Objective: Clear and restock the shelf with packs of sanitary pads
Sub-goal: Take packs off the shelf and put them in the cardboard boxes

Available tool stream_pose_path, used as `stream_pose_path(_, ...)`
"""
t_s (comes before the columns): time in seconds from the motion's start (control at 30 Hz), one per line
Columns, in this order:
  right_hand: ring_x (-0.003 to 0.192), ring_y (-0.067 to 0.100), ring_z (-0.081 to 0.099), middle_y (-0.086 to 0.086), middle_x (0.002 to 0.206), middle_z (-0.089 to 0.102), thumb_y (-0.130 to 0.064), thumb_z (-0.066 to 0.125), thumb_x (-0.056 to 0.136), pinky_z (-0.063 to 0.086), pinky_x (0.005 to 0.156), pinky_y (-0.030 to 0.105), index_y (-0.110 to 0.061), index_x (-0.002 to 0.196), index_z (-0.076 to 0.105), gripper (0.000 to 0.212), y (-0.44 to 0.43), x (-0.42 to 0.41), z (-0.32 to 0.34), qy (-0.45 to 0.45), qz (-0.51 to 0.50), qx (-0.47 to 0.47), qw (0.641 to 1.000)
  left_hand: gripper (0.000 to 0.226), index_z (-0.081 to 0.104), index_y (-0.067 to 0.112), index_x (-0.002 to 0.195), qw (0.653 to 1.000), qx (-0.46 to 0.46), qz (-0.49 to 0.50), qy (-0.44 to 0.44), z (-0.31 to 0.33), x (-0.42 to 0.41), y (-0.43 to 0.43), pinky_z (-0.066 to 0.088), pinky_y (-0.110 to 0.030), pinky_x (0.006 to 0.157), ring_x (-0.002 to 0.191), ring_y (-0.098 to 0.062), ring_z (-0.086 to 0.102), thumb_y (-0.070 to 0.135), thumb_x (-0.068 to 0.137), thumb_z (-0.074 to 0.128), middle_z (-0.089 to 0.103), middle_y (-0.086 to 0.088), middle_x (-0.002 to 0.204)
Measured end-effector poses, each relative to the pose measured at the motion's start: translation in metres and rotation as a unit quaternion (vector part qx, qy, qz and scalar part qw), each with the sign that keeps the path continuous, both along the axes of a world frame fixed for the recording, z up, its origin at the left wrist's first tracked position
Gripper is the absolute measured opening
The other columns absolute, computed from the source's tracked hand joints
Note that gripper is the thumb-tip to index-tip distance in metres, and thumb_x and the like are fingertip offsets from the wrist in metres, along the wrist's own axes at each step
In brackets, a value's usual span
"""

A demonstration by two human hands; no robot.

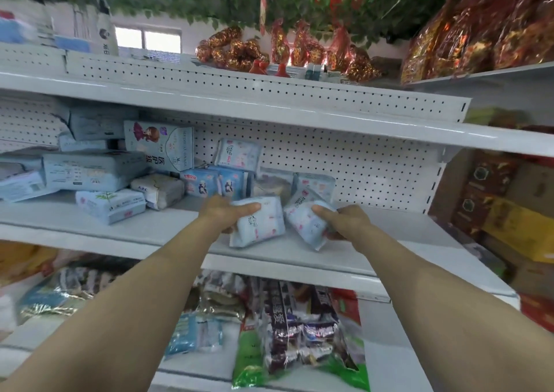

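Pad pack (261,224) in left hand (225,212), second pack (304,222) in right hand (345,221)

医护级 on box (159,145), ABC on grey pack (159,192)

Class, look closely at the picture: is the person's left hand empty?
No: the left hand grips a pale blue pack of pads at the middle shelf, while the right hand grips a second pack.

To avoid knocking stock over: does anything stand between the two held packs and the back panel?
Yes. Behind the left pack, in the left hand, and the right pack, in the right hand, other packs stand before the back panel.
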State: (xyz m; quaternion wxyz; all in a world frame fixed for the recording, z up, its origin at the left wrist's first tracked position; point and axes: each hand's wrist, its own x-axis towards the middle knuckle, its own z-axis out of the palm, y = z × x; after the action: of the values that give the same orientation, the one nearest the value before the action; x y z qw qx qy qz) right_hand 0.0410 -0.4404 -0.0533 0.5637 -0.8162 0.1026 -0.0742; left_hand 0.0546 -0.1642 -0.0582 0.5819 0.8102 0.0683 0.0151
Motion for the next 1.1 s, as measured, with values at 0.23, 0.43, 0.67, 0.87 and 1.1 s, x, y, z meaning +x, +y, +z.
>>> stream_pose_path(0.23,0.068,0.02,0.075,0.018,0.095,0.074,-0.042,0.083,0.078,0.06,0.06,0.022,0.008,0.104,0.067,0.06,-0.039,-0.087,-0.026,0.02,0.05,0.121,0.991,0.049,0.065,0.002,0.077,0.984,-0.163,0.075,0.008,-0.042,-0.1,-0.043,0.05,-0.019,0.044,0.049,-0.014,0.061,0.048,0.076,0.081,0.07,-0.011,0.078)
stream_pose_path(0.43,0.086,0.02,0.077,0.013,0.1,0.076,-0.034,0.082,0.08,0.062,0.08,0.03,0.004,0.106,0.066,0.048,-0.075,-0.162,-0.074,0.058,0.118,0.171,0.976,0.049,0.065,0.003,0.109,0.933,-0.352,0.029,0.069,-0.111,-0.182,-0.074,0.061,-0.024,0.067,0.092,-0.021,0.069,0.03,0.073,0.083,0.064,-0.013,0.109)
stream_pose_path(0.67,0.091,0.02,0.073,0.016,0.108,0.073,-0.016,0.075,0.089,0.062,0.074,0.025,0.006,0.112,0.063,0.034,-0.1,-0.22,-0.167,0.147,0.113,0.225,0.956,0.021,0.061,0.004,0.108,0.898,-0.406,0.011,0.169,-0.191,-0.25,-0.111,0.061,-0.035,0.082,0.098,-0.023,0.065,0.009,0.09,0.07,0.065,-0.012,0.105)
stream_pose_path(0.87,0.098,0.019,0.072,0.015,0.113,0.073,-0.017,0.074,0.09,0.061,0.079,0.024,0.004,0.112,0.065,0.031,-0.119,-0.245,-0.263,0.225,0.065,0.26,0.937,0.036,0.061,0.018,0.12,0.914,-0.294,0.0,0.279,-0.28,-0.271,-0.127,0.046,-0.042,0.106,0.114,-0.021,0.058,0.032,0.089,0.073,0.065,-0.003,0.114)
stream_pose_path(1.1,0.108,0.02,0.069,0.01,0.117,0.073,-0.026,0.077,0.088,0.059,0.083,0.028,-0.003,0.118,0.065,0.04,-0.136,-0.275,-0.379,0.329,-0.036,0.277,0.902,0.011,0.069,0.015,0.099,0.894,-0.285,-0.011,0.345,-0.386,-0.285,-0.144,0.05,-0.018,0.056,0.063,-0.009,0.066,0.024,0.096,0.064,0.074,0.004,0.077)
